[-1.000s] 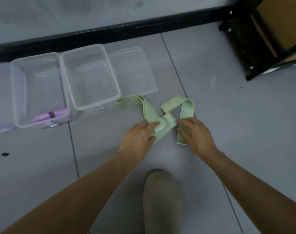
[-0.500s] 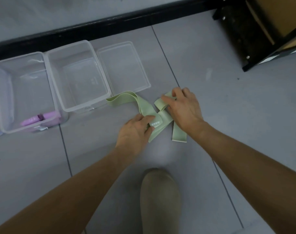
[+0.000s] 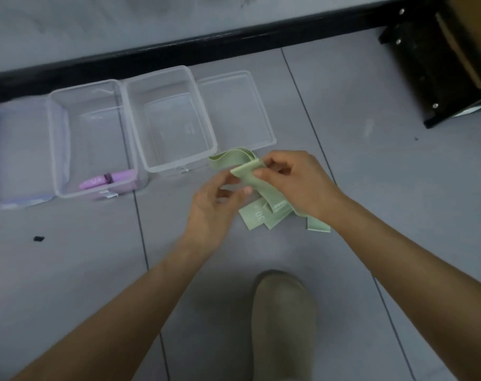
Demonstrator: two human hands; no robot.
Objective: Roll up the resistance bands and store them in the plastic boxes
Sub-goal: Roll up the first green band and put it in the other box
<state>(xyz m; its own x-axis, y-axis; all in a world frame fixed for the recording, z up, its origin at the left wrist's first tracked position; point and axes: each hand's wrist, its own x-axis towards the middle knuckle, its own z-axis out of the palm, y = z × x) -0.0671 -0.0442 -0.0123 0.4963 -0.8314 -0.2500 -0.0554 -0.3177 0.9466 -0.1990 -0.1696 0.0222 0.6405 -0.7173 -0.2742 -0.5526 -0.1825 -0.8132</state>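
My right hand (image 3: 297,185) pinches the green resistance band (image 3: 257,215) at a raised fold, thumb below and fingers curled over the top. My left hand (image 3: 211,207) meets the same fold from the left, its curled forefinger and thumb closed on the edge. The band's long axis runs diagonally. Its looped far end points toward the empty plastic box (image 3: 176,168) and lies just beside it. Its flat near ends lie on the floor (image 3: 371,160) and point toward me and to the right. The neighbouring box (image 3: 96,193) on the left contains a rolled purple band (image 3: 107,179).
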